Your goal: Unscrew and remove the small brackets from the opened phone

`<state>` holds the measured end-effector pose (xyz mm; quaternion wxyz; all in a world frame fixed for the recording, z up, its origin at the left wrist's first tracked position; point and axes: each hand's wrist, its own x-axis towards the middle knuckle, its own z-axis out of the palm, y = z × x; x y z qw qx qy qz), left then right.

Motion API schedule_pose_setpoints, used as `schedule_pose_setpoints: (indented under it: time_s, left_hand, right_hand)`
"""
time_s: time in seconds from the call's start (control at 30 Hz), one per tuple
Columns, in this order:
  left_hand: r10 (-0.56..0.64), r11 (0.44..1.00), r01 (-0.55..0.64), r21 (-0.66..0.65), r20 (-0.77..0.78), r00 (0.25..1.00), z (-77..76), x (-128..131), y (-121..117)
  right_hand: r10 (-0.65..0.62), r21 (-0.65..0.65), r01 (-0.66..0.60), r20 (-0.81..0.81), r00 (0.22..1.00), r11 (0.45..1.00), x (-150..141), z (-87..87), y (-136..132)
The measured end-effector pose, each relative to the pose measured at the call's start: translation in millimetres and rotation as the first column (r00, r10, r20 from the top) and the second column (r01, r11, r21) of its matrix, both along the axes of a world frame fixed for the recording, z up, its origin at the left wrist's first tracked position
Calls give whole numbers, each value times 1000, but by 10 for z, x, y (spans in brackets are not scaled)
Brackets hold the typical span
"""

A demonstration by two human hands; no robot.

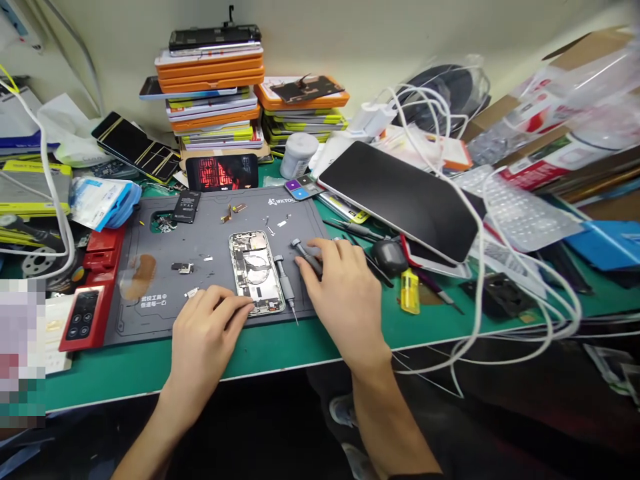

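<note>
An opened phone (257, 275) lies on a dark grey work mat (185, 233), its inner parts and a round coil showing. My left hand (207, 327) is at its lower left corner, fingers bent together and fingertips on the edge. Just right of the phone rests a grey precision screwdriver (285, 283), tip toward me. A second grey screwdriver (306, 255) sits in the curled fingers of my right hand (345, 293); its lower end is hidden by the hand. A black phone battery (187, 207) and small loose parts (183, 268) lie left of the phone.
At the back, a lit phone screen (223, 173) leans before stacked orange and yellow cases (210, 73). A large black tablet (400, 200) and white cables (480, 267) crowd the right. A red device with buttons (87, 313) borders the mat's left side.
</note>
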<state>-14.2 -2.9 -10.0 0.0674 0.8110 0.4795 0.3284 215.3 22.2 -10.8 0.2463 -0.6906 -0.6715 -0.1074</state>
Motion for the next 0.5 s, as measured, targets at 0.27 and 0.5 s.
schedule_pose_setpoints:
  time_s: [0.27,0.5]
  left_hand:
    - [-3,993,12,116,-83,997,3,-7,-30]
    - [-8,994,21,110,-120,993,6,-6,-27]
  right_hand:
    - [98,29,-95,-129,987,995,-273,40,-204]
    - [42,-96,-69,-260,965,993,-220,3,-166]
